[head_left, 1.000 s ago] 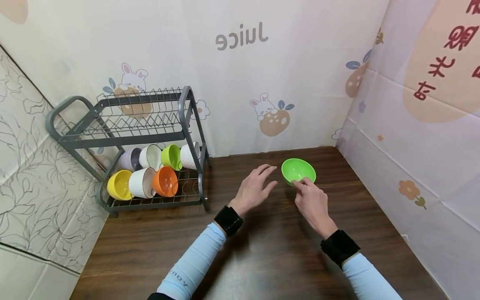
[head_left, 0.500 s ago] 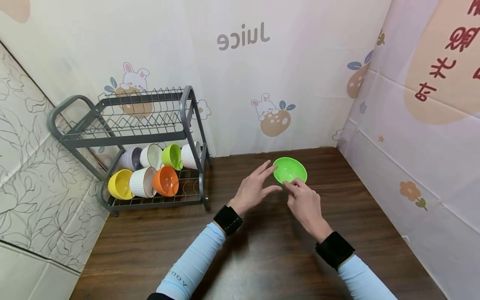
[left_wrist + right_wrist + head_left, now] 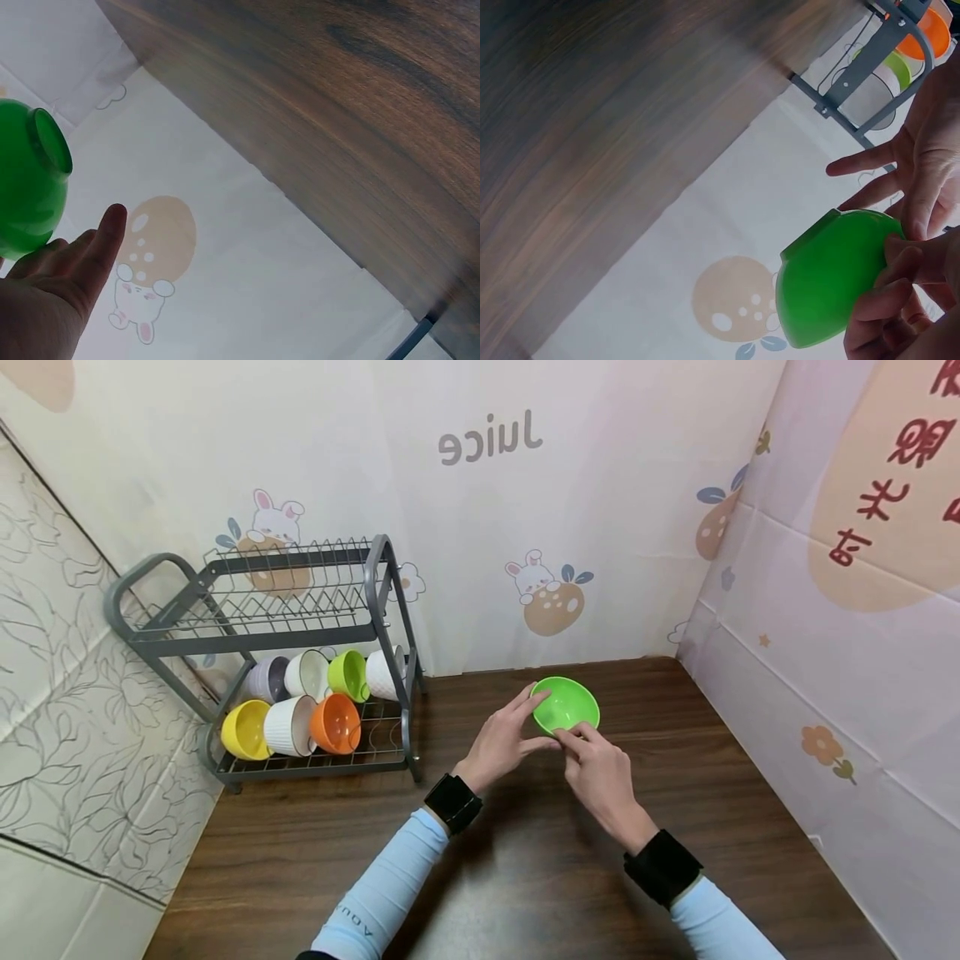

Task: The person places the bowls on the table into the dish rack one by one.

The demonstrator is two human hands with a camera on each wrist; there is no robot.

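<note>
A bright green bowl [image 3: 567, 703] is held over the back of the brown table, its inside facing up toward the head camera. My right hand [image 3: 602, 781] pinches its near rim between thumb and fingers. At the bowl's left side is my left hand [image 3: 497, 747], fingers along the rim and thumb at the near edge, beside the right fingertips. In the right wrist view the bowl [image 3: 832, 281] shows its outside and foot, with the left hand's thumb and fingers around its edge. The left wrist view has the bowl [image 3: 30, 180] tilted, one left finger extended away from it.
A grey two-tier dish rack [image 3: 247, 639] stands at the back left. On its lower tier sit a yellow bowl [image 3: 246, 729], a ribbed white bowl [image 3: 288, 727], an orange bowl [image 3: 335, 724] and several others behind. Printed cloth walls [image 3: 465, 543] border the table [image 3: 480, 893].
My right hand has brought the green bowl leftward to my left hand. The left hand, apart from the bowl at first, now has its fingers and thumb on the rim.
</note>
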